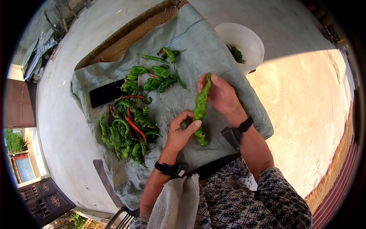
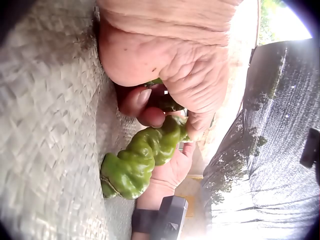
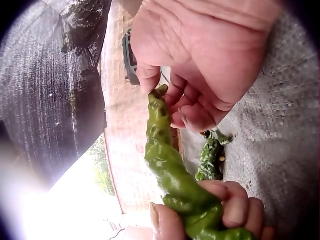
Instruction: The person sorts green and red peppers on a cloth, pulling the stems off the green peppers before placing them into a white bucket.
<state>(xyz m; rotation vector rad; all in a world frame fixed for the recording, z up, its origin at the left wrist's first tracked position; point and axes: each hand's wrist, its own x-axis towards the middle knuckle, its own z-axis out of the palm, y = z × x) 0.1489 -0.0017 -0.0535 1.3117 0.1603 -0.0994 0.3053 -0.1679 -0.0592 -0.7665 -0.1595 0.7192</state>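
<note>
A long, wrinkled green pepper [image 1: 202, 105] is held between both hands above the grey woven sheet [image 1: 228, 126]. My left hand [image 1: 179, 131] grips its lower half, thumb across the front; the knobbly lower end sticks out below, as the left wrist view shows. A darker green piece [image 1: 185, 123] shows by the left fingers. At the pepper's upper end, my right hand [image 1: 223, 95] pinches the tip between thumb and fingers. To the left lies a pile of green and red peppers [image 1: 116, 135], with a smaller group of green peppers [image 1: 154, 82] beyond it.
A black phone [image 1: 106, 93] lies on the sheet beside the peppers. The sheet covers a woven basket [image 1: 129, 36], whose rim shows at the far side. On the ground to the right stands a white bucket [image 1: 253, 42] with green bits inside. A pale towel [image 1: 171, 210] hangs by the lap.
</note>
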